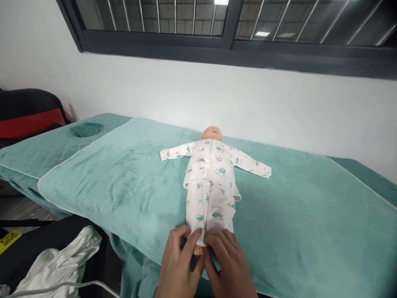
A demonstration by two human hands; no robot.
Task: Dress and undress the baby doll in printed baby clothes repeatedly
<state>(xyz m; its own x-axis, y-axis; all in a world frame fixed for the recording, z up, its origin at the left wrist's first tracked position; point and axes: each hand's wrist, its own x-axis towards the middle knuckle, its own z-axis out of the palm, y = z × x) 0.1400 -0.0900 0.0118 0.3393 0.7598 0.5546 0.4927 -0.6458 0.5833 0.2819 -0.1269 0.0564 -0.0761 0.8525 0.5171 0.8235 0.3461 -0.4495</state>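
A baby doll (212,133) lies on its back, its head toward the wall and both arms spread out. It wears a white printed jacket (211,163) and matching white trousers (217,207). At the bottom, my left hand (180,263) is closed, with thumb and forefinger curled around the cuff of one trouser leg. My right hand (228,260) is closed as well, its fingers on the same cuff from the other side. Toes of a doll's foot (197,250) show between my hands. The other leg's end is hidden behind my right hand.
A green towel (297,215) covers the padded table (46,153), which has a round hole at the left. White cloth (62,265) and a cable (87,283) lie on a black surface lower left. A black and red chair (31,120) stands by the white wall.
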